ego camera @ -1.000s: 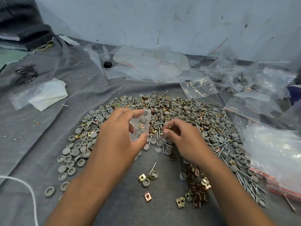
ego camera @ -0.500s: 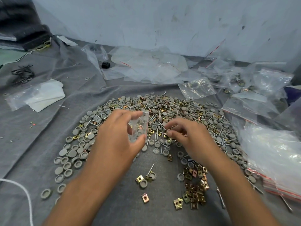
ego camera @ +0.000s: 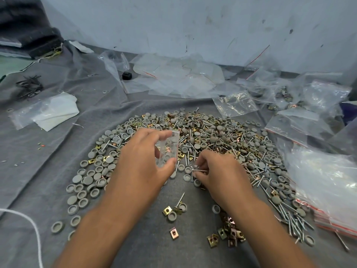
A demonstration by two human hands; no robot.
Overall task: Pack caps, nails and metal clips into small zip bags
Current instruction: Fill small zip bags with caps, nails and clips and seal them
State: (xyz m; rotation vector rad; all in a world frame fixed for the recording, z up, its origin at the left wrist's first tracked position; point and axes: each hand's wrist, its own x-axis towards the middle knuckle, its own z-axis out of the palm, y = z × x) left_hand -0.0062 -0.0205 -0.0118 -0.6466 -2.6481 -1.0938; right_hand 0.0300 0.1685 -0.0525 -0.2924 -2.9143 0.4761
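Note:
A wide heap of grey caps (ego camera: 108, 159), silver nails (ego camera: 289, 215) and brass metal clips (ego camera: 229, 229) covers the grey cloth (ego camera: 48, 171). My left hand (ego camera: 143, 163) holds a small clear zip bag (ego camera: 167, 147) upright between thumb and fingers; a few parts show inside it. Just right of the bag, my right hand (ego camera: 220, 175) pinches a nail (ego camera: 199, 170) with its fingertips, low over the heap's near edge.
Empty zip bags (ego camera: 179, 78) lie scattered at the back by the wall. Filled and stacked bags (ego camera: 328, 182) crowd the right side. A folded plastic bag (ego camera: 50, 113) lies at the left, and a white cord (ego camera: 29, 221) runs along the lower left.
My right hand has drawn back from the pile toward me and now pinches a nail near the bag. My left hand keeps holding the bag in about the same place.

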